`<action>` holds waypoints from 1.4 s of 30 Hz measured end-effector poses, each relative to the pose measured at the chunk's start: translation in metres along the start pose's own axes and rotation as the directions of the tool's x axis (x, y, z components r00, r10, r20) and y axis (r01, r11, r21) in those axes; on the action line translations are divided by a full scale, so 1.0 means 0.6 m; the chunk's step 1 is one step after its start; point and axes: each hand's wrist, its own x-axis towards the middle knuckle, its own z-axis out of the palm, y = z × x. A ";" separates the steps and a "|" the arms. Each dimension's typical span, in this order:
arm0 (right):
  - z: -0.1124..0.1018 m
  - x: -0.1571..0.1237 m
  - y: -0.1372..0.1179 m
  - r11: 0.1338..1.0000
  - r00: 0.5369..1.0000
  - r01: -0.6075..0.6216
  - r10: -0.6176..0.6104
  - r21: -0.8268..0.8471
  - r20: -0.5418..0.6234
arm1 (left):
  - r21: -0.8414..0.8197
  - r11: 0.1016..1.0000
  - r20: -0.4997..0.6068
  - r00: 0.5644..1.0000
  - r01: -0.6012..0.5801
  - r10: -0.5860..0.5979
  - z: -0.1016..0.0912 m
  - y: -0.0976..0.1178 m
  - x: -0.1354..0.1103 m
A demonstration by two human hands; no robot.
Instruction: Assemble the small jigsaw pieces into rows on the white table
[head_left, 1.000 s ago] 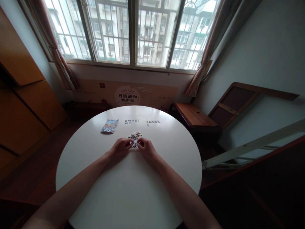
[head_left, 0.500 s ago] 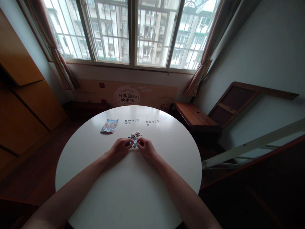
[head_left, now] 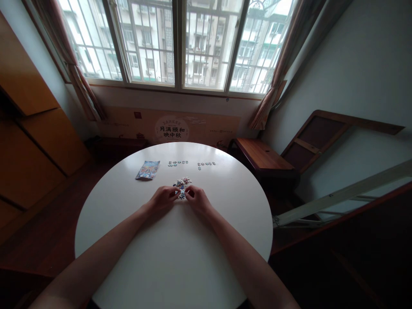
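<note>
A small pile of jigsaw puzzle pieces (head_left: pixel 183 182) lies near the middle of the round white table (head_left: pixel 174 257). At its near edge my left hand (head_left: pixel 165 194) comes in from the left, thumb and fingers pinched on a small puzzle piece. Facing it across a narrow gap, my right hand (head_left: pixel 197 197) is pinched too, its fingertips at a puzzle piece mostly hidden by them. Between the hands show several blue and white pieces (head_left: pixel 182 195). Both forearms lie low over the tabletop.
Beyond the pile, puzzle pieces form two groups, one left (head_left: pixel 174 163) and one right (head_left: pixel 206 164). A colourful printed packet (head_left: pixel 148 170) lies at the left. Past the table stand a wooden bench (head_left: pixel 262 154) at right and a barred window behind.
Almost nothing differs. Both hands keep the same place and pinch at the near edge of the pile, with at most a tiny shift of the fingers.
</note>
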 end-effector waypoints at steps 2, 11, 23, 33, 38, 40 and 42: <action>0.000 0.000 0.001 1.000 1.000 -0.002 0.002 0.002 0.003 | 0.001 1.000 0.005 1.000 0.000 0.000 -0.001 0.001 0.000; 0.000 0.000 0.001 1.000 1.000 0.000 0.000 0.011 0.003 | 0.013 1.000 0.012 1.000 -0.009 0.008 0.000 -0.003 0.000; 0.003 0.000 0.003 1.000 1.000 0.009 -0.009 0.000 -0.002 | 0.025 0.999 0.010 1.000 -0.023 0.023 0.000 -0.004 0.000; 0.003 0.001 0.003 1.000 1.000 -0.003 0.003 -0.002 0.003 | 0.034 0.999 0.008 1.000 -0.012 0.012 0.001 -0.002 0.001; 0.003 0.001 0.003 1.000 1.000 0.000 0.000 0.001 -0.001 | 0.040 0.999 -0.002 1.000 -0.010 0.010 0.002 -0.003 0.001; 0.003 0.002 0.004 1.000 1.000 0.004 -0.004 0.006 -0.008 | 0.041 0.999 -0.002 1.000 -0.005 0.005 0.002 -0.003 0.001; 0.004 0.003 0.005 1.000 1.000 0.011 -0.011 0.011 -0.022 | 0.037 0.999 -0.002 1.000 0.001 -0.001 0.002 -0.004 0.001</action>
